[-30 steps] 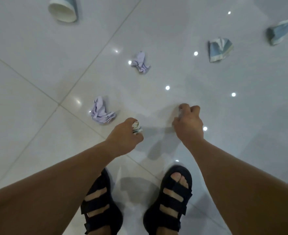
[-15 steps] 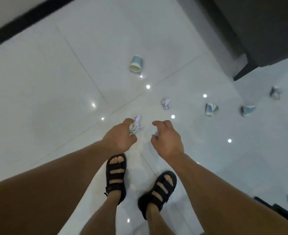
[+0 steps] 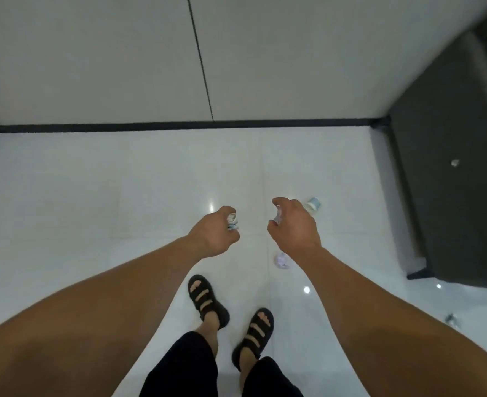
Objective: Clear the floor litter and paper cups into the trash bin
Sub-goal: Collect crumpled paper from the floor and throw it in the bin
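Glossy white floor (image 3: 93, 196), paper cup (image 3: 313, 207), crumpled paper (image 3: 282, 260)

Left grip (image 3: 214, 234) holds crumpled wad (image 3: 232, 222); right grip (image 3: 294, 229) pinches paper scrap (image 3: 278, 218).

The paper cup (image 3: 313, 204) lies beyond the paper wad (image 3: 282, 260), left of the cabinet (image 3: 451, 210).

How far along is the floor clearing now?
Done: nothing visibly binned; no bin in view. In hand: left hand grips a crumpled scrap, right hand holds a pale piece. Remaining: a paper cup, a purple wad and a scrap by the right edge on the floor.
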A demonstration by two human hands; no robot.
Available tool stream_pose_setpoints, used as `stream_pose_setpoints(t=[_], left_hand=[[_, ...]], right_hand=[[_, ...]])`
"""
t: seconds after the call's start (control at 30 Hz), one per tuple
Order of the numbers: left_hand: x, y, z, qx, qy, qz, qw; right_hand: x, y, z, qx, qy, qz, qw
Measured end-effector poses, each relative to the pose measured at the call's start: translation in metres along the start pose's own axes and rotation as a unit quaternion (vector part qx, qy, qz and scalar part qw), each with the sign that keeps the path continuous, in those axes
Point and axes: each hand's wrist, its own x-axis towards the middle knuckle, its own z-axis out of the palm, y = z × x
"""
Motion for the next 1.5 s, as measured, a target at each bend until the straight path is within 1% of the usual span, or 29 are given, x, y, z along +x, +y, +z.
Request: stream_pose_setpoints(t=[0.13, 0.27, 0.4, 0.53, 0.6, 0.7, 0.77, 0.93, 1.03, 1.2, 1.33, 1.43, 1.5], left_hand=[[-0.07, -0.029, -0.082, -0.073, 0.077, -0.022, 0.994], [-0.131, -0.081, -0.171, -0.125, 0.17, -0.042, 0.977], [-0.189, -0.163, -0.253, -0.154, 0.243, -0.079, 0.954], [-0.256, -0.257, -0.321, -0.15, 0.307, -0.133, 0.93], [-0.288, -0.298, -0.349, -0.159, 0.33, -0.163, 0.916], [-0.323, -0.349, -0.382, -0.17, 0.356, -0.2, 0.897], [-0.336, -0.375, -0.402, -0.18, 0.373, -0.211, 0.885], [-0.34, -0.432, -0.459, -0.2, 0.395, -0.225, 0.868], [-0.335, -0.466, -0.506, -0.191, 0.399, -0.251, 0.861], [-0.321, -0.513, -0.589, -0.197, 0.403, -0.284, 0.848], [-0.307, -0.548, -0.652, -0.206, 0.417, -0.281, 0.839], [-0.297, -0.579, -0.693, -0.196, 0.408, -0.277, 0.848], [-0.291, -0.608, -0.721, -0.191, 0.408, -0.28, 0.848]], right_hand=[[-0.015, -0.098, -0.012, -0.051, -0.03, -0.082, 0.995], [-0.025, -0.214, 0.003, -0.089, -0.045, -0.166, 0.981], [-0.035, -0.341, 0.043, -0.12, -0.063, -0.253, 0.958], [-0.055, -0.462, 0.095, -0.157, -0.127, -0.334, 0.921], [-0.069, -0.516, 0.119, -0.151, -0.146, -0.363, 0.908], [-0.085, -0.585, 0.15, -0.149, -0.167, -0.411, 0.884], [-0.087, -0.626, 0.169, -0.157, -0.179, -0.439, 0.867], [-0.074, -0.72, 0.221, -0.17, -0.208, -0.478, 0.836], [-0.051, -0.777, 0.254, -0.173, -0.223, -0.498, 0.82], [-0.002, -0.875, 0.293, -0.172, -0.224, -0.516, 0.809], [0.03, -0.951, 0.318, -0.184, -0.222, -0.536, 0.794], [0.046, -1.002, 0.341, -0.198, -0.226, -0.542, 0.785], [0.056, -1.035, 0.362, -0.206, -0.231, -0.542, 0.782]])
